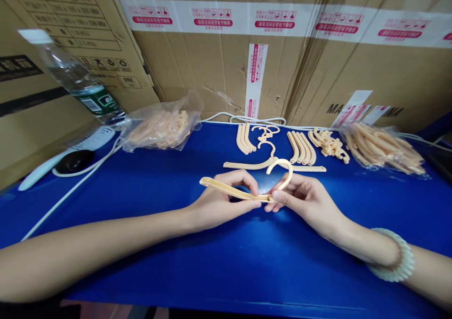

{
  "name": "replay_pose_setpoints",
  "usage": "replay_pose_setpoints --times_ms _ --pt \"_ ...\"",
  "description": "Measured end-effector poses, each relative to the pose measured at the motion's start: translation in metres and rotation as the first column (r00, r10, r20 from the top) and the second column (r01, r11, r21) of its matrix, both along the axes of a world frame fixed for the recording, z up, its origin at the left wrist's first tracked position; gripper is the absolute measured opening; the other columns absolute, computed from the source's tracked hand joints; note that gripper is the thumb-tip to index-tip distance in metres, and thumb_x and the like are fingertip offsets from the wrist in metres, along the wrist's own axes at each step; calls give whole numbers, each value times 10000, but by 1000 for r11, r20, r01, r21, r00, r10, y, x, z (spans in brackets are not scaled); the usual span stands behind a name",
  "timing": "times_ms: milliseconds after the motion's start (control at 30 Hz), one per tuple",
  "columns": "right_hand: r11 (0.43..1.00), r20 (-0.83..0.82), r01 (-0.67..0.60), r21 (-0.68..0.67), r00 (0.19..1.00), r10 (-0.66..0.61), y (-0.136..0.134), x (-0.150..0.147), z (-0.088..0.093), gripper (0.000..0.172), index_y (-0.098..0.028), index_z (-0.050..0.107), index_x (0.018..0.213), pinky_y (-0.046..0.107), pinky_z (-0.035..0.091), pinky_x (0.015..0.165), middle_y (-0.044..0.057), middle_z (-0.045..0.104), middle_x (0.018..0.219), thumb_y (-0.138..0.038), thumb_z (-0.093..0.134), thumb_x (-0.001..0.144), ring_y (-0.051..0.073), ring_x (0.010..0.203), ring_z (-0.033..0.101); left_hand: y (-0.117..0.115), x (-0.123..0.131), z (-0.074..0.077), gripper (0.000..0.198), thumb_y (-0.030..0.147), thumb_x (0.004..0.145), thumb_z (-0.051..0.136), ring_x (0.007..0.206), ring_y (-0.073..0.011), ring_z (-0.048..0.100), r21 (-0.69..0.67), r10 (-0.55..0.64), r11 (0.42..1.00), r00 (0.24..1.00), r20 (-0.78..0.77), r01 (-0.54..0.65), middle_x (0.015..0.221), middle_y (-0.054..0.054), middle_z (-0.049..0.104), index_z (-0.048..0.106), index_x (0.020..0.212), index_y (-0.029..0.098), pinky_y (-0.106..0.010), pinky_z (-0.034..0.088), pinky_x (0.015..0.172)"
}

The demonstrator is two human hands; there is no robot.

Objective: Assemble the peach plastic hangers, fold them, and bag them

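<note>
My left hand [226, 194] pinches a beige hanger arm [229, 188] near one end, thumb against fingers. My right hand [303, 199] grips the hook [290, 171] by its base — right where it meets that end — with both pieces over the blue desk [219, 262]. Just beyond lies another hanger [310, 169], with loose curved arms [293, 146] behind it — and a plastic bag [384, 149] off to the right.

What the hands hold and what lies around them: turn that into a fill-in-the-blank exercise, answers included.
The left hand pinches a hanger arm, while a hanger ____ curves up from the right hand.
A bracelet circles the ____ wrist.
The plastic bottle has a ____ cap.
The tabletop is ____.

Missing words: hook; right; white; blue.
</note>
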State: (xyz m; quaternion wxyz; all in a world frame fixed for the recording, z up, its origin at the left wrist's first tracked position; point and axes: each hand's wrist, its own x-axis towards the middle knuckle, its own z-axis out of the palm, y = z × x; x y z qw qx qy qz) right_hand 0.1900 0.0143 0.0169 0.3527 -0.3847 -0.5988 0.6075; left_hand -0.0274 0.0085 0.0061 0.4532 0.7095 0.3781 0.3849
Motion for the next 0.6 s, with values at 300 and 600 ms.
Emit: replay_pose_setpoints --times_ms 300,600 --pt "999 33 -15 48 999 13 -2 0 2 239 -180 693 818 281 618 653 56 779 721 -401 787 817 161 647 742 1 0 1 120 224 800 735 682 -122 599 -7 -5 1000 1000 -20 5 795 -16 680 633 778 165 -235 447 611" --pt "997 81 14 72 997 -20 -4 -2 3 251 -187 701 790 299 602 642 43 744 681 -425 777 817 158 619 703 0 1 -1 180 274 779 781 717 -122 631 -81 25 996 999 29 -22 834 -17 685 639 809 168 -229 492 632"
